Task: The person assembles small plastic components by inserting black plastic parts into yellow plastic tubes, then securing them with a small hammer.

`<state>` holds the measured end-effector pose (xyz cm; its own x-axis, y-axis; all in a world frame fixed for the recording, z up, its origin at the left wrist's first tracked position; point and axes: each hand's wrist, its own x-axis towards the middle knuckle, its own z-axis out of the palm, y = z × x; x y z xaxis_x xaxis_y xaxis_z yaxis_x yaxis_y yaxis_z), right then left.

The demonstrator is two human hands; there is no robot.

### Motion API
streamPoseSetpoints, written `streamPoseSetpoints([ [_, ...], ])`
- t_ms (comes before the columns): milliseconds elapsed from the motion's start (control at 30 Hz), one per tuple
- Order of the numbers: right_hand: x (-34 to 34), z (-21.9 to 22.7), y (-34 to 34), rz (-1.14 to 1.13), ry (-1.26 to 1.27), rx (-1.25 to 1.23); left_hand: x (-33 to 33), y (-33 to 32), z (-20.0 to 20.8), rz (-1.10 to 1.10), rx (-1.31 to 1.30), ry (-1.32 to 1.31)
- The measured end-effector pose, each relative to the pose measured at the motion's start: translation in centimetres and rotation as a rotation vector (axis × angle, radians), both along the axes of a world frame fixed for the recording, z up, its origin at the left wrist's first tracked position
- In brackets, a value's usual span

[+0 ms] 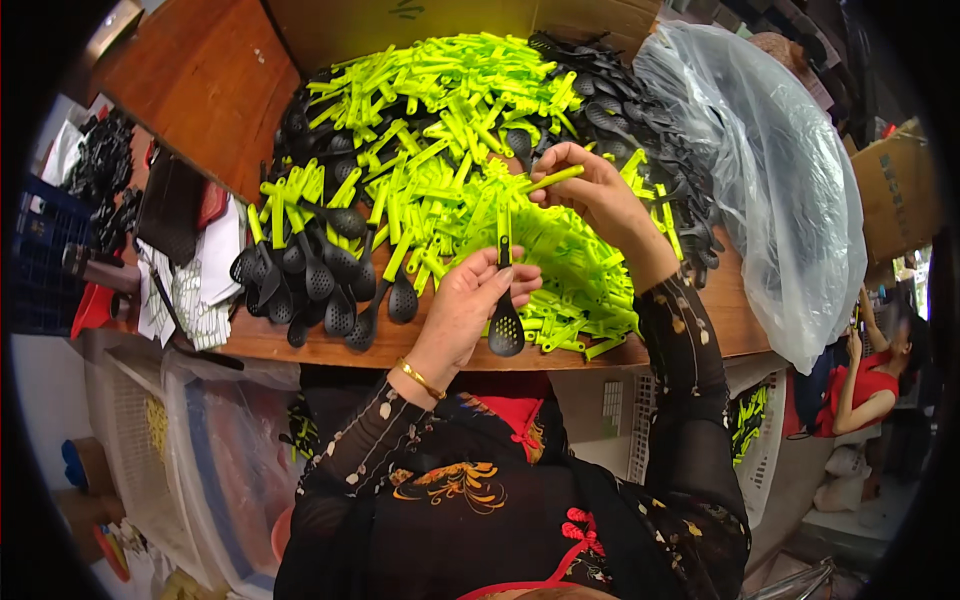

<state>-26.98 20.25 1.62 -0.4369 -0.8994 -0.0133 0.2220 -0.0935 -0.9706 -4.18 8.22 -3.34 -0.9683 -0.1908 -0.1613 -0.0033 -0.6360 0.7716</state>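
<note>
My left hand [477, 292] is closed round the neck of a black slotted spoon [507, 336], with its perforated bowl pointing toward me. A lime-green piece [503, 218] lines up with the top of that neck; whether it is fixed on, I cannot tell. Above and to the right, my right hand [590, 190] pinches a loose lime-green handle [556, 179]. Under and beyond both hands spreads a big heap of lime-green handles [440, 75]. To the left lie several black spoons with green handles [318, 278], bowls toward the front edge.
Black utensil heads [690, 160] are piled at the right, beside a clear plastic bag [770, 190]. A cardboard sheet [340, 28] and a wooden board [200, 90] wall the wooden table [270, 342]. White crates [130, 420] stand below. Another person [868, 385] is at the far right.
</note>
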Motion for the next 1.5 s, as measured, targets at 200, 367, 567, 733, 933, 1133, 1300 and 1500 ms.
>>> streamPoseSetpoints([
  [200, 5.7, 2.3, 0.3, -0.129, 0.388, 0.007, -0.2, 0.3, 0.1, 0.024, 0.025, 0.009],
  [367, 7.0, 4.9, 1.4, 0.320, 0.726, 0.148, 0.1, 0.7, 0.1, 0.079, -0.020, 0.017],
  [567, 6.8, 4.3, 1.2, 0.086, 0.848, 0.206, 0.0, 1.1, -0.1, 0.023, -0.143, 0.056],
  [733, 7.1, 2.6, 1.0, -0.189, 0.862, 0.094, 0.1, 0.9, 0.5, 0.025, -0.187, 0.050],
  [933, 7.9, 2.8, 1.4, -0.050, 0.926, 0.033, 0.2, 1.2, 0.7, 0.042, -0.184, 0.046],
  [1133, 7.2, 4.6, 1.6, 0.043, 1.000, 0.033, 0.5, 1.4, 1.8, 0.068, -0.205, -0.025],
  [1300, 7.6, 5.5, 1.2, 0.180, 1.130, 0.111, 0.2, 1.4, 0.9, 0.031, -0.242, -0.010],
  [1500, 7.0, 5.3, 0.9, 0.245, 1.219, 0.130, 0.1, 1.7, 0.6, 0.061, -0.215, -0.010],
])
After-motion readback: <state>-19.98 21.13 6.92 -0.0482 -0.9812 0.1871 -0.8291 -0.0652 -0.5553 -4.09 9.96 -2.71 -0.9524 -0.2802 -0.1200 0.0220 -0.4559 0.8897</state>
